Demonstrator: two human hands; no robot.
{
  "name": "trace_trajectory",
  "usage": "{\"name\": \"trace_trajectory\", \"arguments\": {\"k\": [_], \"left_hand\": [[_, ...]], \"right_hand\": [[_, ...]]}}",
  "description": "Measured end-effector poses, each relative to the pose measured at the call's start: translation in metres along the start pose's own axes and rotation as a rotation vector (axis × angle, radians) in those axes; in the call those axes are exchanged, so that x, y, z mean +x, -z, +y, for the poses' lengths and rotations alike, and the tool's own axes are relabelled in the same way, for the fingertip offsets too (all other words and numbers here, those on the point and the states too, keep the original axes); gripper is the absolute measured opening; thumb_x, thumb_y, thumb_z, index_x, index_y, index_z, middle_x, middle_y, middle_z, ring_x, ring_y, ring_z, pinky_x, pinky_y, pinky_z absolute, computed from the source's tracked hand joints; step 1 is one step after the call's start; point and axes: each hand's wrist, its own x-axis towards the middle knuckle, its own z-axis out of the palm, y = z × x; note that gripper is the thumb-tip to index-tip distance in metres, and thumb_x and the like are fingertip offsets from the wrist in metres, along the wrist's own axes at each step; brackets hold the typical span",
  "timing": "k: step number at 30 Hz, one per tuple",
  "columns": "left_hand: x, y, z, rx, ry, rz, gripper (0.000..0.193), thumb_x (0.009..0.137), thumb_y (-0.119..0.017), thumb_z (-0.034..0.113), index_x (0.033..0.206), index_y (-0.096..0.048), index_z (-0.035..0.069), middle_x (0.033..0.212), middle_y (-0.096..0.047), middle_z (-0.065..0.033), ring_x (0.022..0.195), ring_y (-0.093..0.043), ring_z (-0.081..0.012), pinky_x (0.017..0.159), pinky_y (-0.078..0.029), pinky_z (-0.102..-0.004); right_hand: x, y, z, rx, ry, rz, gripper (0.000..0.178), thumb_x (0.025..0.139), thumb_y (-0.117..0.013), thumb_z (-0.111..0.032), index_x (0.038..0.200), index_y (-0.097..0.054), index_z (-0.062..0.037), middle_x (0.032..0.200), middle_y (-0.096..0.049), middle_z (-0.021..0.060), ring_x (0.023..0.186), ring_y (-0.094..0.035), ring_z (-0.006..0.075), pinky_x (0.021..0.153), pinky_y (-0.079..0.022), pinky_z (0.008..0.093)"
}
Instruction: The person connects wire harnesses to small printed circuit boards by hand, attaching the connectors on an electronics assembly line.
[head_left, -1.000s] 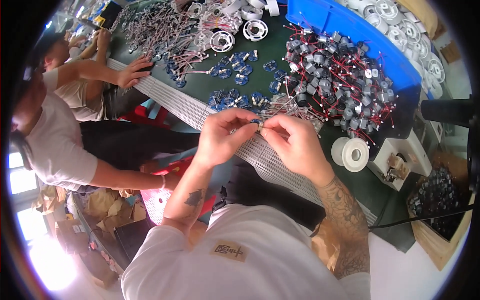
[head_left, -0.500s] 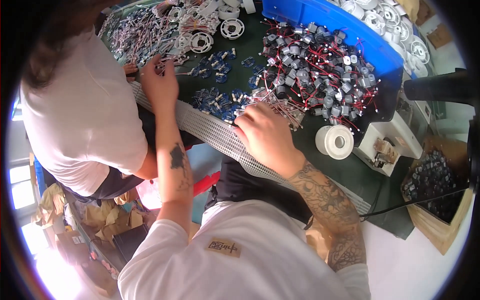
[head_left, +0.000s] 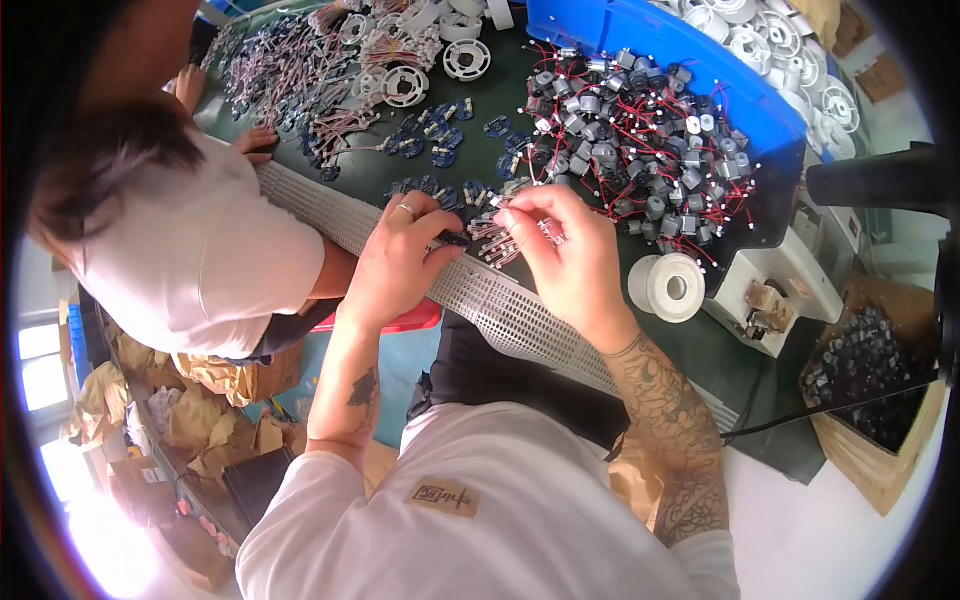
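Note:
Near the table's front edge, my left hand [head_left: 393,265] is closed around a small dark piece [head_left: 453,238] that sticks out between thumb and fingers; its kind is too small to tell. My right hand [head_left: 575,262] sits just beside it, thumb and forefinger pinching a thin wire lead with a white plug [head_left: 497,203]. Below the fingertips lies a bundle of pinkish-white wire leads [head_left: 492,246], partly hidden by the right hand. Small blue circuit boards [head_left: 437,128] are scattered beyond both hands. A heap of grey motors with red and black wires [head_left: 640,150] lies to the right.
Behind the motors stands a blue bin [head_left: 690,60]. A white spool [head_left: 668,287] and a white device [head_left: 770,300] stand at right, above a box of dark parts [head_left: 870,370]. White round housings [head_left: 466,60] lie at the back. A co-worker [head_left: 200,240] sits close at left.
My left hand has come back from the wire pile at far left to beside my right hand. The right hand has lifted a lead and turned. The co-worker has leaned in.

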Motion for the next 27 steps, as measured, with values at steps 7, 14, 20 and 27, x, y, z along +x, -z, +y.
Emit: {"name": "trace_trajectory", "arguments": {"k": [7,14,20,27], "left_hand": [[0.0,-0.005,0.007,-0.598,0.408,0.07,0.017,0.087,-0.07,0.001,0.104,-0.069,0.0,0.088,-0.066,-0.0017,0.08,-0.061,-0.0107,0.071,-0.048,-0.0258],[-0.001,-0.018,0.013,-1.119,0.498,0.109,0.018,0.091,-0.066,0.001,0.109,-0.067,-0.003,0.084,-0.067,-0.0027,0.074,-0.06,-0.0081,0.063,-0.047,-0.0223],[-0.006,-0.023,0.017,-1.1,0.489,0.122,0.021,0.091,-0.066,0.001,0.112,-0.066,0.001,0.085,-0.063,0.0007,0.071,-0.056,-0.0063,0.063,-0.045,-0.0219],[-0.01,-0.022,0.017,-1.019,0.507,0.115,0.023,0.092,-0.066,0.003,0.115,-0.068,-0.001,0.09,-0.067,-0.0016,0.078,-0.062,-0.0075,0.067,-0.05,-0.0222]], "right_hand": [[-0.005,0.004,0.007,0.351,-0.301,-0.179,0.021,0.096,-0.064,-0.002,0.116,-0.065,0.0064,0.099,-0.072,0.0112,0.084,-0.07,0.0141,0.074,-0.056,0.0261],[-0.009,-0.003,0.014,0.108,-0.22,-0.22,0.014,0.093,-0.069,-0.004,0.104,-0.068,0.0036,0.088,-0.071,0.007,0.071,-0.065,0.0109,0.06,-0.051,0.025],[-0.005,-0.001,0.006,-0.135,0.202,-0.145,0.013,0.086,-0.071,-0.003,0.097,-0.068,0.0009,0.082,-0.066,0.0139,0.068,-0.065,0.0321,0.059,-0.051,0.0389],[-0.01,-0.004,0.004,0.035,-0.027,-0.187,0.007,0.088,-0.067,-0.002,0.092,-0.067,0.0031,0.08,-0.068,0.0168,0.066,-0.067,0.0286,0.058,-0.051,0.0366]]}}
